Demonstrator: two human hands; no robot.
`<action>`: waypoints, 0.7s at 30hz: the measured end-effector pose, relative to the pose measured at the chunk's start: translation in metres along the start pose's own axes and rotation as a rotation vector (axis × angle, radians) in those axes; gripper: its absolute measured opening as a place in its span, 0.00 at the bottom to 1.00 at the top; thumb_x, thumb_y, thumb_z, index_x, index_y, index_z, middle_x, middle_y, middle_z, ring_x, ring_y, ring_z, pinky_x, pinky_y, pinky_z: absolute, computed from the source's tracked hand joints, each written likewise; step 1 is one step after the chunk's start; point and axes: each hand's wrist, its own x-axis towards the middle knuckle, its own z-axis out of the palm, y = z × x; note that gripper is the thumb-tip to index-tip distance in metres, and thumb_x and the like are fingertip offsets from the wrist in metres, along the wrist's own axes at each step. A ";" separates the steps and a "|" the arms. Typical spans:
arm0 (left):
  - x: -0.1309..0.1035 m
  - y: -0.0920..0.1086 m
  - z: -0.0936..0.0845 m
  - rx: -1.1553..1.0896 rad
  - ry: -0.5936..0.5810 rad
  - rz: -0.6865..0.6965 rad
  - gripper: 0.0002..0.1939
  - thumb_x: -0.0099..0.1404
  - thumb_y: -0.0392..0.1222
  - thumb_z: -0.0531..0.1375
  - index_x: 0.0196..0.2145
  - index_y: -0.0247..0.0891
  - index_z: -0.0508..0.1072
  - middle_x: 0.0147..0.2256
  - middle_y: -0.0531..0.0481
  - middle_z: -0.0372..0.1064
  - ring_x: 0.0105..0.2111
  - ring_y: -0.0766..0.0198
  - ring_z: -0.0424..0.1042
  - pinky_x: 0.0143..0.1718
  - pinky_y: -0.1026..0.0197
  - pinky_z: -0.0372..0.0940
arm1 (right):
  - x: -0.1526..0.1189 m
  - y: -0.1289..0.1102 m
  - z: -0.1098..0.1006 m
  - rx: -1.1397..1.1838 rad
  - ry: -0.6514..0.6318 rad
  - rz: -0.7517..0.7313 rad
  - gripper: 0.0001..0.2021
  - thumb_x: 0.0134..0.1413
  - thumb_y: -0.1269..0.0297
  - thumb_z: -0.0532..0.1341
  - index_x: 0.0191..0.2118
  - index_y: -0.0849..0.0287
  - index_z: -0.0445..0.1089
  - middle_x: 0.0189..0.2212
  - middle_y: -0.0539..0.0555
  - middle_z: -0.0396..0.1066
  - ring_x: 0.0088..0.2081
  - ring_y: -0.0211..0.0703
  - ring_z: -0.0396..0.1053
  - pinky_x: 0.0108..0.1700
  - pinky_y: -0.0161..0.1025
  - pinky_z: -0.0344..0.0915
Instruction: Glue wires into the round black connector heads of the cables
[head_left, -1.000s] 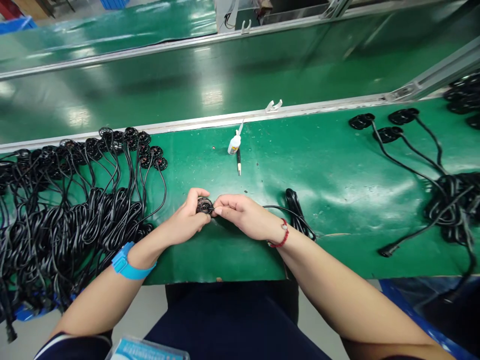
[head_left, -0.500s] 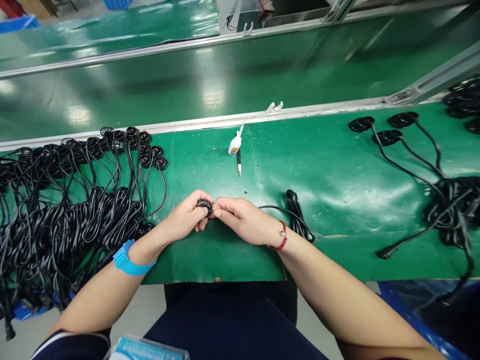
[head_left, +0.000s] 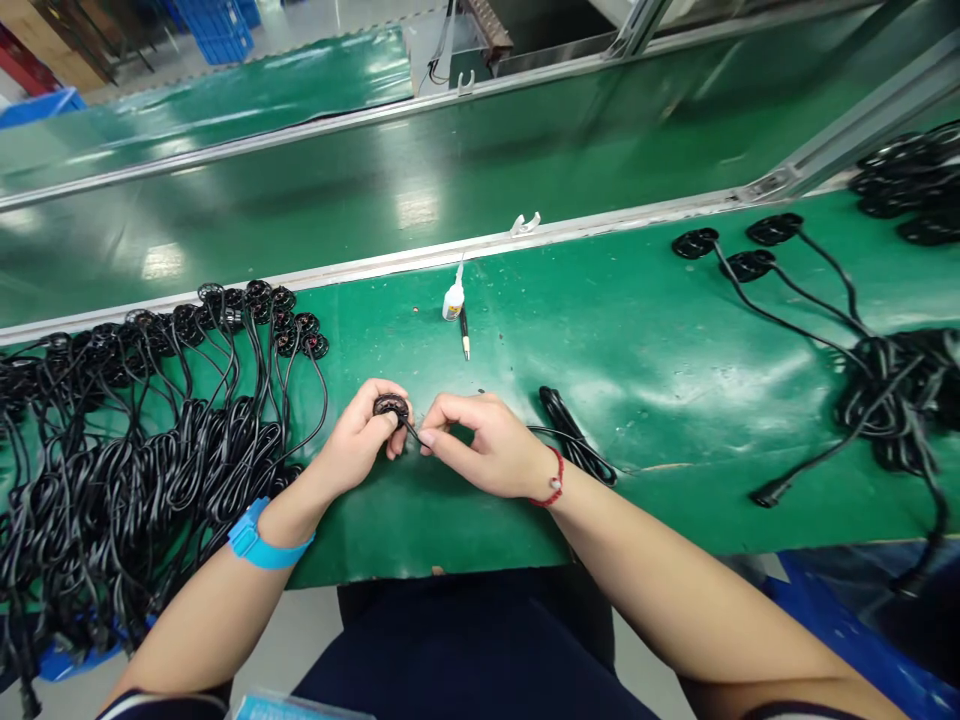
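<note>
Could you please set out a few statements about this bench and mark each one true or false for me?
1. The left hand holds a round part. True.
2. The right hand grips the bottle. False: it pinches the cable near the round part, and the bottle is apart from both hands.
3. The pen-like tool lies beside the bottle. True.
4. The blue band and the red bracelet are worn on the same side. False: the blue band is on the left, the red bracelet on the right.
5. The table has a green top. True.
</note>
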 end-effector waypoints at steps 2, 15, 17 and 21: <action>0.000 -0.002 -0.001 -0.001 -0.007 0.014 0.10 0.61 0.39 0.54 0.41 0.37 0.62 0.28 0.56 0.65 0.20 0.72 0.63 0.22 0.67 0.59 | 0.003 0.003 -0.002 -0.022 0.119 0.030 0.07 0.58 0.63 0.57 0.32 0.57 0.67 0.28 0.51 0.74 0.30 0.39 0.70 0.36 0.36 0.64; 0.002 -0.001 0.001 0.008 0.013 0.049 0.12 0.58 0.41 0.56 0.40 0.37 0.61 0.29 0.55 0.66 0.19 0.73 0.62 0.20 0.68 0.58 | 0.087 0.052 -0.046 -0.442 0.635 0.431 0.16 0.44 0.68 0.65 0.40 0.61 0.62 0.50 0.67 0.63 0.56 0.65 0.56 0.58 0.60 0.52; 0.003 -0.002 0.001 0.014 0.011 0.058 0.12 0.58 0.41 0.56 0.40 0.37 0.60 0.28 0.56 0.66 0.19 0.73 0.62 0.20 0.68 0.58 | 0.094 0.054 -0.046 -0.409 0.629 0.425 0.12 0.44 0.69 0.64 0.35 0.60 0.61 0.48 0.67 0.64 0.56 0.67 0.55 0.58 0.62 0.50; 0.003 -0.003 0.001 0.008 0.005 0.074 0.12 0.58 0.41 0.55 0.40 0.38 0.60 0.28 0.56 0.66 0.19 0.73 0.62 0.19 0.68 0.58 | 0.089 0.048 -0.043 -0.261 0.546 0.338 0.10 0.47 0.68 0.62 0.32 0.57 0.57 0.40 0.59 0.69 0.49 0.54 0.65 0.55 0.54 0.59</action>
